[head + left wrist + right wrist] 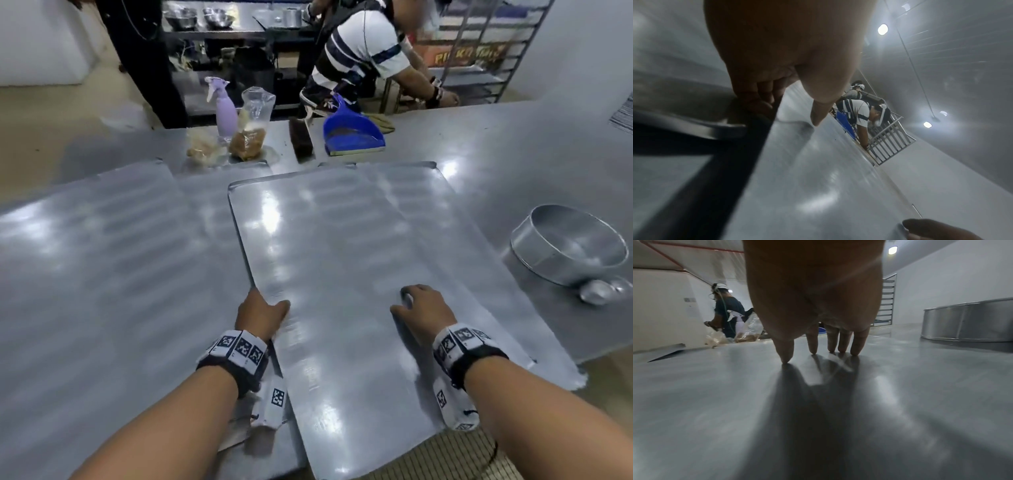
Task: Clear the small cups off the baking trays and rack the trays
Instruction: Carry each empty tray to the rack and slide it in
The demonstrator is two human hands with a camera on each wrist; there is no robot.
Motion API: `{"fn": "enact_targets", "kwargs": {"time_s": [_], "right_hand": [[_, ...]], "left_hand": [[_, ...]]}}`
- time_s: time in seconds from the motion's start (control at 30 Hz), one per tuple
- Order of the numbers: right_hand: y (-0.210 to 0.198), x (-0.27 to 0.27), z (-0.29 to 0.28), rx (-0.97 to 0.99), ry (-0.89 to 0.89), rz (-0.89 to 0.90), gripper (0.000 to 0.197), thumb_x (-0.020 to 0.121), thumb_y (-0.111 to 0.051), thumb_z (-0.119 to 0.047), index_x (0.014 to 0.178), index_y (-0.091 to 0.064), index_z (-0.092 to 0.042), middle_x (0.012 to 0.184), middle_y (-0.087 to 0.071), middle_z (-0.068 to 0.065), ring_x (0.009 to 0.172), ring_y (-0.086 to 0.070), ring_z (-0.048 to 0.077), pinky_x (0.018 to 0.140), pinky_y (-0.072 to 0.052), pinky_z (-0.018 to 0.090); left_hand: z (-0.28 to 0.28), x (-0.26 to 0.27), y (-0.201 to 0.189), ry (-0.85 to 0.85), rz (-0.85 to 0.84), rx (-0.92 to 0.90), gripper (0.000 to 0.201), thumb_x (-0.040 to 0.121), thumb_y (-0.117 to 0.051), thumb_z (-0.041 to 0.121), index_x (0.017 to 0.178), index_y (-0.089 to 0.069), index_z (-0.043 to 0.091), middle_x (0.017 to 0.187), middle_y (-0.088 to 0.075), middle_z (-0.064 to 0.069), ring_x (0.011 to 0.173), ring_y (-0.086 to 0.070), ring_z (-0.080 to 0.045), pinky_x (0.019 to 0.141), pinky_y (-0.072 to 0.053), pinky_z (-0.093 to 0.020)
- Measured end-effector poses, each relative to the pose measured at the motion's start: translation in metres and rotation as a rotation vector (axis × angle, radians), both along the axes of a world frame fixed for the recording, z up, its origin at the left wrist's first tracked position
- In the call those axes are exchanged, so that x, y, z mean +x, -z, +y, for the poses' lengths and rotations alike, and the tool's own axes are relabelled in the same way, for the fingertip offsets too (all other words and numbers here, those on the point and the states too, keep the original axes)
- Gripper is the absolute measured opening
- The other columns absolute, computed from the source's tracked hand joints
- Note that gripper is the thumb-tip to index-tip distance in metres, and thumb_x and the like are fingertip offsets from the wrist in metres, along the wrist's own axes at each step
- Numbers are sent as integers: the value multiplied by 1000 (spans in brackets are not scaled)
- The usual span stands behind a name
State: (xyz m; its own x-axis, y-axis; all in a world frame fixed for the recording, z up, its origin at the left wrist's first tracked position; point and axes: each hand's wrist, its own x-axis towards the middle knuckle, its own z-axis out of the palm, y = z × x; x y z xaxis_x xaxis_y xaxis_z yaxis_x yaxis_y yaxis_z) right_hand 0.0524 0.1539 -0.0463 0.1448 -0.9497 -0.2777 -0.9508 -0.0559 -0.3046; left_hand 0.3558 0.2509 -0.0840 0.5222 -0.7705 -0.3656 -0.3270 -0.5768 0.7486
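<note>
A flat metal baking tray (335,240) lies bare on top of other trays on the steel table. My left hand (262,313) grips its left edge, thumb (818,113) on top and fingers (760,97) curled under the rim. My right hand (423,308) presses straight fingertips (813,350) down on the tray surface (756,402) near its front right. Two or three small shiny cups (599,291) sit on the table at the right, beside a round metal pan (568,243). No cups show on the trays.
Another tray (102,257) lies to the left. At the table's far side stand a spray bottle (224,109), food bags (248,137), a brush (301,137) and a blue dustpan (352,133). A person in a striped shirt (363,44) bends by the tray rack (479,51) at back right.
</note>
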Motion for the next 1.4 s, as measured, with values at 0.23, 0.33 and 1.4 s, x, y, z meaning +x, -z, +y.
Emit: {"fn": "enact_targets", "kwargs": {"time_s": [0.23,0.33,1.4], "right_hand": [[4,-44,-74,66,78,78,52,73,-61,-52,114,-58,-21,118,-58,13,108,-56,37,91,-50,45],[17,-60,-117,84,71,24,67,62,-57,-57,117,-54,-20,116,-59,15,105,-57,38,89,-50,44],[50,-219,-253,119,269,-329,61,59,-71,-43,114,-64,-17,104,-70,9,96,-66,32,89,-54,37]], "left_hand": [[-21,-7,10,-163,27,-50,61,85,-75,29,138,-49,11,128,-64,-10,101,-60,-27,85,-44,-27],[-27,-12,14,-210,36,-79,60,85,-76,26,138,-52,13,128,-64,-7,105,-61,-26,89,-45,-28],[-189,-128,4,-92,-204,39,42,87,-72,34,121,-64,12,109,-66,-6,96,-63,-31,82,-44,-28]]}}
